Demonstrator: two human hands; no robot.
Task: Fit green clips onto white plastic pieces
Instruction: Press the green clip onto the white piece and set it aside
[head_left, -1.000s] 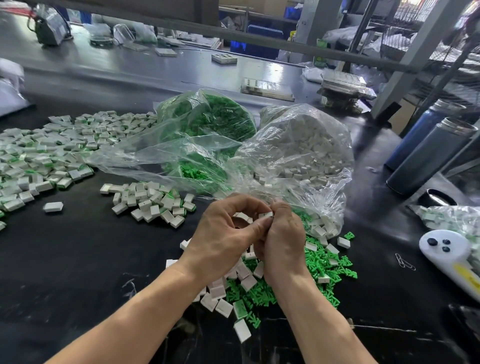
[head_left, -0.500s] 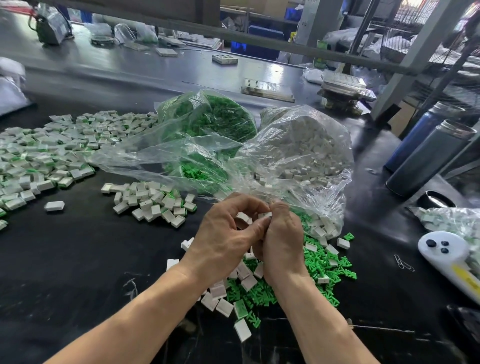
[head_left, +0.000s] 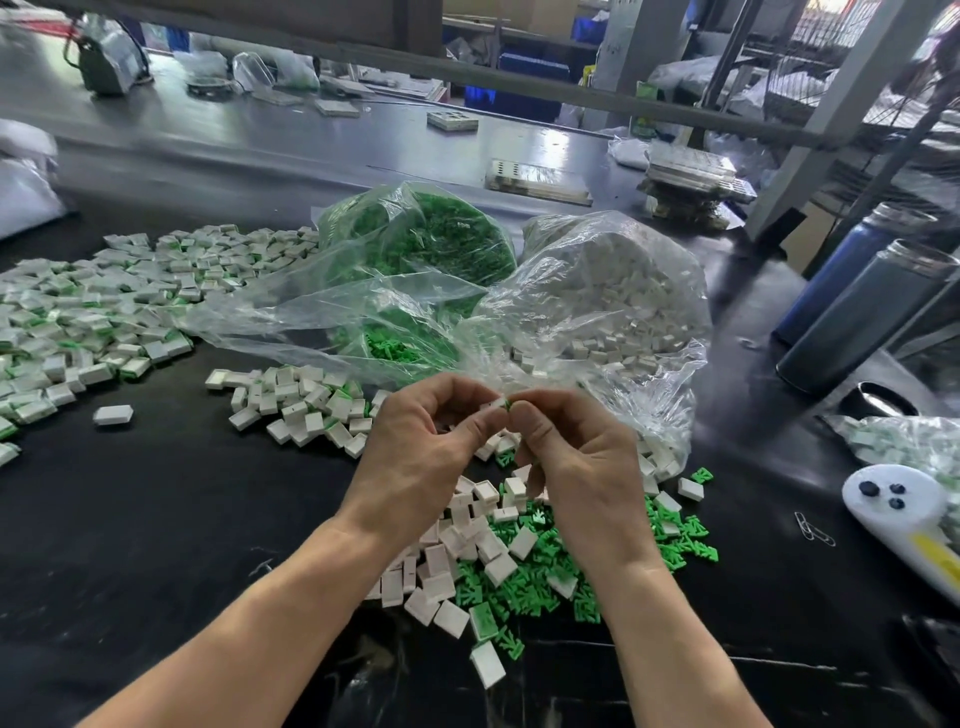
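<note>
Both hands meet above a loose heap of white pieces (head_left: 470, 545) and green clips (head_left: 524, 587) on the black table. My left hand (head_left: 421, 457) pinches a small white piece (head_left: 497, 404) between thumb and fingertips. My right hand (head_left: 576, 467) pinches a green clip (head_left: 508, 406) against that piece's edge. How far the clip sits in the piece is hidden by the fingers. Behind the hands lie a clear bag of green clips (head_left: 431, 244) and a clear bag of white pieces (head_left: 613, 296).
A wide spread of pieces with green showing (head_left: 78, 317) covers the left, with a smaller pile (head_left: 296, 400) nearer. Two dark bottles (head_left: 872, 306), a black cap (head_left: 878, 400), a white device (head_left: 904, 514), a small bag (head_left: 904, 441) and paper clips (head_left: 813, 530) stand at right.
My hands have stayed in place above the heap. The green clip now shows at the fingertips, where only the white piece was visible before.
</note>
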